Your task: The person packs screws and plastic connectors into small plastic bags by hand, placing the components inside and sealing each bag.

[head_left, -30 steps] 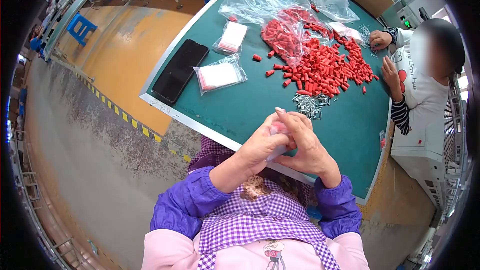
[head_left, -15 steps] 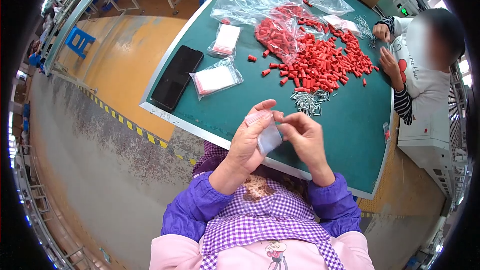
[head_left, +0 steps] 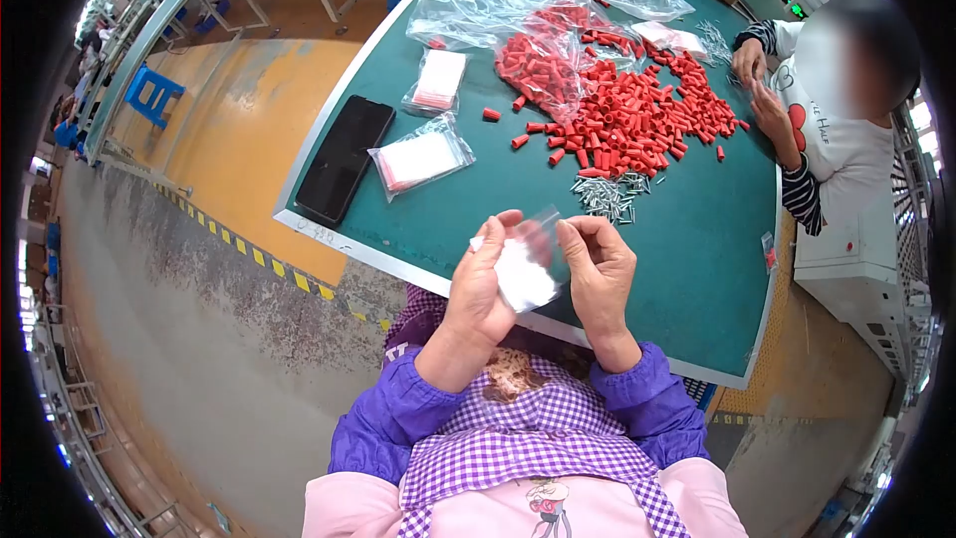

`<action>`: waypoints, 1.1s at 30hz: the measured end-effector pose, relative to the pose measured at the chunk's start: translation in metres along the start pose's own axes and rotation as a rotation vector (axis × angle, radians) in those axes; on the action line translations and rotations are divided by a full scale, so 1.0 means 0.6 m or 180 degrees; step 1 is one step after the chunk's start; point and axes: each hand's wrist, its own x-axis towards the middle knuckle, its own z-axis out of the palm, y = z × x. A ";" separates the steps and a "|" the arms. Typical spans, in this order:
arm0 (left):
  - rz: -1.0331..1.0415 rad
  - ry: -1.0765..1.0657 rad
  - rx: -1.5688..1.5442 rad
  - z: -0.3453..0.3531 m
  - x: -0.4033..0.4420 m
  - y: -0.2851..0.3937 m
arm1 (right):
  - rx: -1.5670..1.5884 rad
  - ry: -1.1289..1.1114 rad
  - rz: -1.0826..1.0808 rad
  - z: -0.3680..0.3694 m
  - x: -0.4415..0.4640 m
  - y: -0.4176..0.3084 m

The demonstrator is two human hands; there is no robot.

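A stack of small clear zip bags [head_left: 525, 281] rests in my left hand [head_left: 476, 291], with the thumb pressed over its edge. My right hand [head_left: 600, 274] pinches the upper corner of a transparent bag [head_left: 544, 223] between thumb and forefinger. That bag stands up from the stack; I cannot tell whether it is fully apart from the others. Both hands are over the table's front edge. Just beyond them lies a small pile of silvery screws or plugs [head_left: 605, 197], beside a large heap of red plastic sleeves [head_left: 637, 125].
A black phone [head_left: 346, 159] and two packs of small bags, one nearer [head_left: 422, 157] and one farther [head_left: 437, 80], lie at the left of the green table [head_left: 677, 279]. Large clear plastic bags [head_left: 463, 0] lie behind. A co-worker [head_left: 832, 130] works at the right edge.
The stack in my left hand has tilted and shows more of its white face. My right hand has closed on a bag's corner and draws it upward. The co-worker's hands have come together.
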 end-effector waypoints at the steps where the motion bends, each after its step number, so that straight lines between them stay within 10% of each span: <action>1: -0.0026 0.0045 0.0120 -0.009 0.003 0.005 | 0.0271 0.0052 0.0206 -0.001 -0.003 -0.003; 19: -0.0503 -0.0283 -0.0593 0.010 0.007 -0.009 | -0.0016 0.0459 -0.0324 0.042 -0.004 0.009; 23: -0.0374 -0.0142 -0.0509 0.024 0.000 -0.011 | 0.1149 0.0527 0.0292 0.043 0.000 -0.008; 26: 0.0095 -0.0116 0.0641 0.019 -0.002 -0.011 | -0.0254 0.0488 -0.0811 0.033 -0.002 0.032; 33: -0.0062 -0.0052 0.1105 0.017 -0.007 -0.009 | 0.0396 0.0150 0.0232 0.006 -0.029 0.019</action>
